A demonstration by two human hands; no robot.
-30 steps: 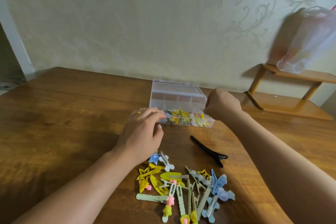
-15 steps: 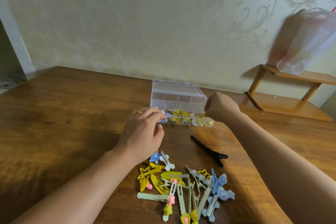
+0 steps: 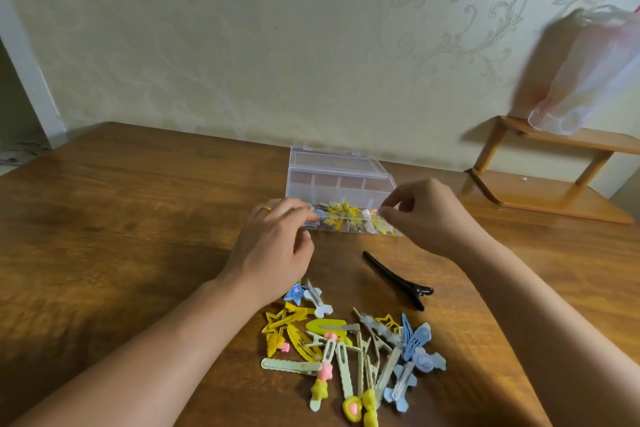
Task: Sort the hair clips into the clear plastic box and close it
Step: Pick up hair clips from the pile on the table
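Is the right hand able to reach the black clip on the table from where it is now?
Probably yes. The black clip lies alone on bare wood, just nearer the person than the right hand, and nothing stands between them. The hand is busy at the clear plastic box, so it must first let go.

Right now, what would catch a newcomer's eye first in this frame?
The bright heap of hair clips on the near part of the wooden table, yellow, blue and pale green, stands out first. Behind it the clear plastic box stands open with small clips in its front row, the left hand resting on its left end and the right hand at its right end. A black clip lies alone between box and heap.
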